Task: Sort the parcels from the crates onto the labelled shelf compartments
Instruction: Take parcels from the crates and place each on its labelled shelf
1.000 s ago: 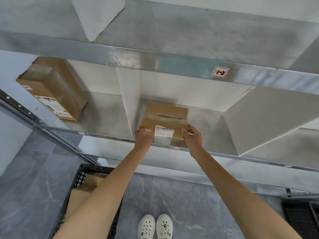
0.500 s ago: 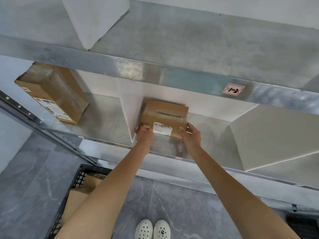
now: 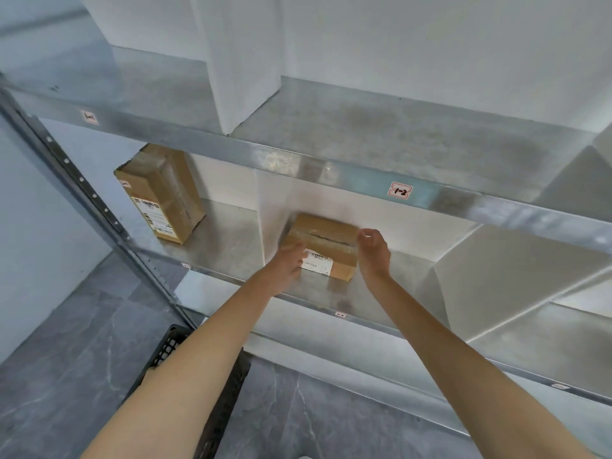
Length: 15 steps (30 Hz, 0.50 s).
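Note:
A small brown parcel (image 3: 326, 238) with a white label lies on the metal shelf (image 3: 334, 296), against the white divider (image 3: 271, 223), in the second compartment of the lower level. My left hand (image 3: 287, 264) lies blurred at its front left corner with fingers stretched out. My right hand (image 3: 374, 251) hovers at its right side with fingers loosely curled, holding nothing. A larger brown parcel (image 3: 162, 193) stands in the compartment to the left. A black crate (image 3: 212, 385) sits on the floor under my left arm.
The upper shelf's front edge carries a label reading 1-2 (image 3: 400, 192) and another label (image 3: 88, 116) at the left. White dividers (image 3: 243, 61) split each level. A perforated steel upright (image 3: 82, 190) runs down the left side. Grey tiled floor (image 3: 66, 342) lies below.
Both hands have let go of the small parcel, which now sits deeper on the shelf by the divider. My fingers have loosened and drawn back slightly; the view has tilted upward.

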Motion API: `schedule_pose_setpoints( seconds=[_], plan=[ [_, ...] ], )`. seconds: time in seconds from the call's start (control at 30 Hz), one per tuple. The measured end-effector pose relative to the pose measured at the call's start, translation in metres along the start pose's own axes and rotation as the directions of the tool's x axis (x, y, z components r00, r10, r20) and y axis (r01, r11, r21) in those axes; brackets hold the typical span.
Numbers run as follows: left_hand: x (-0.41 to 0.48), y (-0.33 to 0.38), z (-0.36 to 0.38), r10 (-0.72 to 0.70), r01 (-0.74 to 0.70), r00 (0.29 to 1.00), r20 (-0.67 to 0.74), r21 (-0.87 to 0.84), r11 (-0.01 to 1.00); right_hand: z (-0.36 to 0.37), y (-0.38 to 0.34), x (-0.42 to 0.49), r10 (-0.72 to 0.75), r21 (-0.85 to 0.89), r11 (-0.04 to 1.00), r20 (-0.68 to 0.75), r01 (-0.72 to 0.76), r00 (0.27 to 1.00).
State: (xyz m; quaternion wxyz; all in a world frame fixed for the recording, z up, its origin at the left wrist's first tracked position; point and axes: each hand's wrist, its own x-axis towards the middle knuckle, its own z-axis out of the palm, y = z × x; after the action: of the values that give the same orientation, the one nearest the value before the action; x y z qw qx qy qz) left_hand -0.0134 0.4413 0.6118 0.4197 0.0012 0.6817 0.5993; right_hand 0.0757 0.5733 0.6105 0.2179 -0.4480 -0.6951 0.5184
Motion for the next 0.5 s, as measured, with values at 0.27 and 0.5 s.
schedule_pose_setpoints(
  seconds=[0.27, 0.5],
  plan=[
    [-0.100, 0.019, -0.034, 0.202, -0.196, 0.979, -0.038, 0.115, 0.974, 0.008, -0.045, -0.087, -0.167, -0.004, 0.985, 0.164, 0.170, 0.972],
    [-0.209, -0.022, -0.113, 0.298, -0.276, 0.916, -0.269, 0.118, 0.954, 0.035, -0.077, -0.206, -0.306, 0.046, 0.948, 0.415, 0.316, 0.857]
  ],
)
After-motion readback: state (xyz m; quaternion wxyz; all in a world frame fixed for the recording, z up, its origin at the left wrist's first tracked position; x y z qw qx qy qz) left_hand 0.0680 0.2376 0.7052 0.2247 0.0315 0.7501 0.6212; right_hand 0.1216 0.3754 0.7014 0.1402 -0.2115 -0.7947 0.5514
